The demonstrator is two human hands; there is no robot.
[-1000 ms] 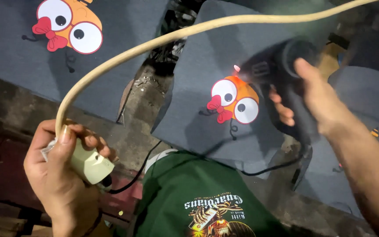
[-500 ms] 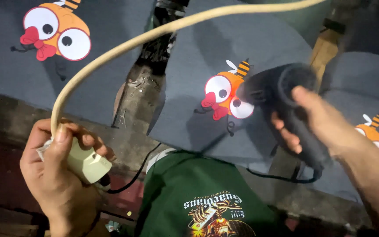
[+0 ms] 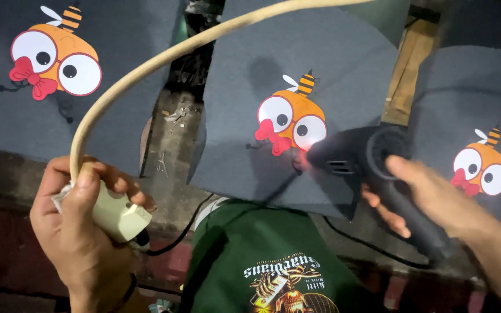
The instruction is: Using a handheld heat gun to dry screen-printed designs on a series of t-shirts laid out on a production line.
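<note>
My right hand (image 3: 430, 200) grips a black heat gun (image 3: 372, 168) by its handle, its nozzle aimed with a red glow at the lower right edge of an orange cartoon print (image 3: 290, 119) on the middle grey fabric piece (image 3: 320, 69). My left hand (image 3: 79, 223) is closed around a cream plug block (image 3: 120, 215) at the lower left. A thick beige cable (image 3: 163, 55) rises from that block and arcs over the fabric toward the upper right. A thin black cord (image 3: 172, 246) leaves the block's lower end.
Two more grey fabric pieces carry the same print, one at the left (image 3: 53, 61) and one at the right (image 3: 482, 165). A dirty dark gap (image 3: 175, 110) and a wooden strip (image 3: 407, 69) separate them. My green printed shirt (image 3: 268, 266) fills the bottom centre.
The heat gun and my right hand have come closer to the middle print, its nozzle now at the print's edge. The view has shifted, bringing the prints rightward and downward. My left hand keeps its hold.
</note>
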